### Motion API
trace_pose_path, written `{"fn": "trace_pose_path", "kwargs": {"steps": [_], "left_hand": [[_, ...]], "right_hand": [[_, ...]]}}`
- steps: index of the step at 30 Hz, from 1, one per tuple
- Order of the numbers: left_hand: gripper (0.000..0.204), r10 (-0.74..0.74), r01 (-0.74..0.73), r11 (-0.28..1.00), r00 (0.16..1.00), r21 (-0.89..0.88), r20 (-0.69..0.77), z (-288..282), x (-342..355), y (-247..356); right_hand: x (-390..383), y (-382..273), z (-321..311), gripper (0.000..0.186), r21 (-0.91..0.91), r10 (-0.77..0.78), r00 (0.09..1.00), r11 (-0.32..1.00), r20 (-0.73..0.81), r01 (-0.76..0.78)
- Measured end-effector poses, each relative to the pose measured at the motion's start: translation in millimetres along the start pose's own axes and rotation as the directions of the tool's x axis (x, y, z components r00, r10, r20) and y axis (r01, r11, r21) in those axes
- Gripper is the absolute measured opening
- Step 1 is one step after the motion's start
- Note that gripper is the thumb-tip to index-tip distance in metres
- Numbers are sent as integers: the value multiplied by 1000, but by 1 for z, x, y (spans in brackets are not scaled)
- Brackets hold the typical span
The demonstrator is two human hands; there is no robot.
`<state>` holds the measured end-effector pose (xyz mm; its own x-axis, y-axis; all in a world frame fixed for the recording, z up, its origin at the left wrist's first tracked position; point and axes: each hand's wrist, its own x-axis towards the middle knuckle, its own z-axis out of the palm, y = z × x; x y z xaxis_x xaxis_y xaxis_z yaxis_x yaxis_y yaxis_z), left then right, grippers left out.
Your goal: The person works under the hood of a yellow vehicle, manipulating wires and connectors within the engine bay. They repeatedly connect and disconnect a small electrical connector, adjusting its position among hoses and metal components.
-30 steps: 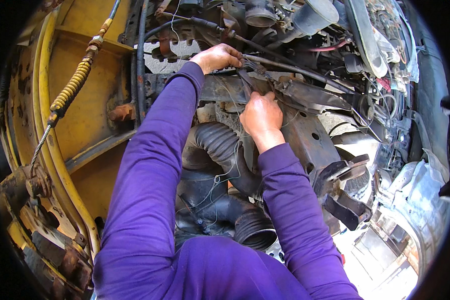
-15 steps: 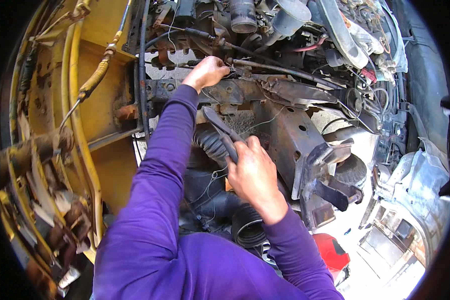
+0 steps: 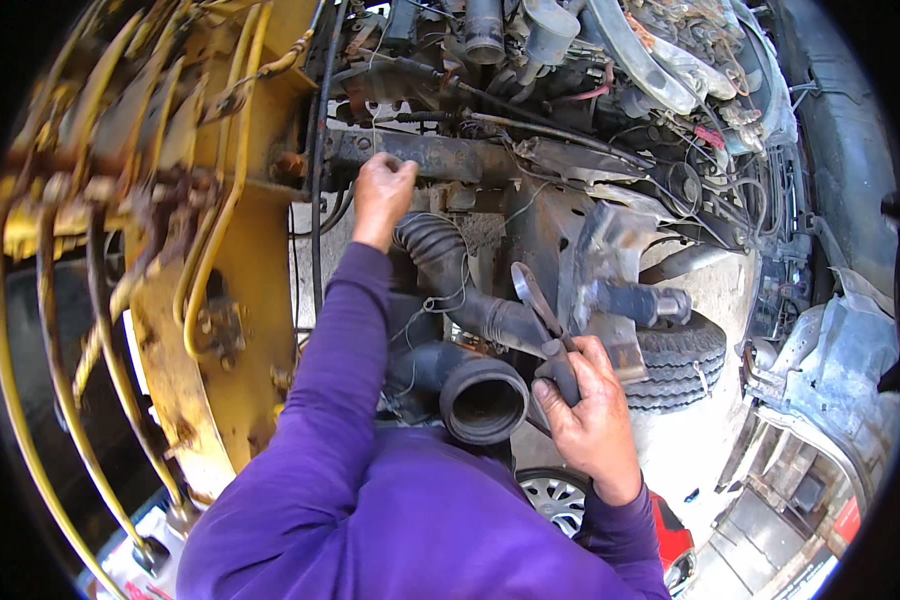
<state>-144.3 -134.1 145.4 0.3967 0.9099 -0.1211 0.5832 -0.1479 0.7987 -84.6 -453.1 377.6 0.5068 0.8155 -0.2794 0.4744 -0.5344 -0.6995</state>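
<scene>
My left hand (image 3: 384,197) is raised in front of the dark steel frame rail (image 3: 440,150), fingertips pinched; I cannot make out whether anything small is between them. My right hand (image 3: 585,410) grips the dark handles of a metal hand tool (image 3: 537,300), like pliers or snips, its head pointing up and left. Between my hands are a corrugated black hose (image 3: 435,250) with thin wire looped about it and an open round rubber duct end (image 3: 483,400) below.
Yellow machinery with pipes (image 3: 195,390) fills the left. An engine (image 3: 660,55) with hoses and cables is at top. A welded bracket (image 3: 610,250) sits above a tyre (image 3: 680,360) on the right, beside blue-grey body panels (image 3: 830,150). A red object (image 3: 670,535) lies low behind me.
My left hand has come down and left from the cables by the rail. My right hand, with the tool, has moved down and right, away from it. The view has shifted.
</scene>
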Motion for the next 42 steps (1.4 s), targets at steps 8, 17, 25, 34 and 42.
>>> {"fn": "trace_pose_path", "kwargs": {"steps": [8, 17, 25, 34, 42], "left_hand": [[22, -198, 553, 45, 821, -832, 535, -105, -132, 61], [23, -218, 417, 182, 900, -890, 377, -140, -248, 127], [21, 7, 282, 348, 953, -894, 303, -148, -294, 134], [7, -86, 156, 727, 987, -669, 137, -138, -239, 114], [13, -154, 327, 565, 944, -758, 292, -96, -151, 108]], "right_hand": [[-37, 25, -45, 28, 381, -148, 969, 922, 199, 62], [-104, 95, -110, 32, 341, -67, 960, 926, -273, 162], [-148, 124, -104, 31, -110, -35, 927, 994, -373, -7], [-141, 143, -104, 35, -135, -19, 838, 989, -546, -66], [-36, 70, -162, 31, -488, -357, 903, 848, -237, 207]]}}
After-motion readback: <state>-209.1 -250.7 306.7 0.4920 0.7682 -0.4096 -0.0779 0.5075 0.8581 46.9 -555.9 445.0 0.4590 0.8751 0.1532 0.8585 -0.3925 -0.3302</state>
